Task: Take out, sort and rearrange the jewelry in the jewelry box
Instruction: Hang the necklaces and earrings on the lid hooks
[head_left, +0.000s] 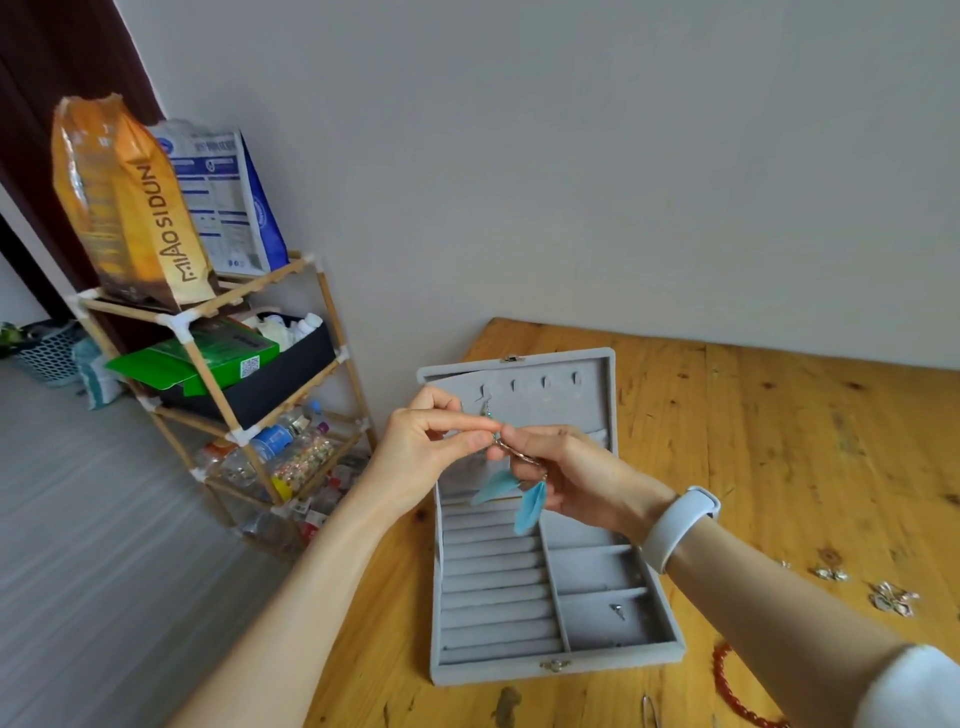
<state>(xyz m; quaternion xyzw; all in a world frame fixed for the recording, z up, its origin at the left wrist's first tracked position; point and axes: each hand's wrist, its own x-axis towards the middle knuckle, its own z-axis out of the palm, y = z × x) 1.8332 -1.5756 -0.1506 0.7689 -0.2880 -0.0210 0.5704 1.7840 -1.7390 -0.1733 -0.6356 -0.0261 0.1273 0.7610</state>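
A grey velvet jewelry box (556, 670) lies open on the wooden table (779, 441), its lid (597, 400) propped up with small hooks inside. Above the box, my left hand (431, 447) pinches the hook end of a pair of blue feather earrings (530, 501). My right hand (566, 473), with a white wristband (680, 519) at the wrist, grips the same earrings lower down. The feathers hang below both hands. One small metal piece (617, 610) lies in a right-hand compartment of the box.
Small silver jewelry pieces (891, 597) and a red bead string (727, 680) lie on the table at the right. A metal pin (648, 712) sits near the front edge. A wooden shelf rack (228, 374) with bags and bottles stands left of the table.
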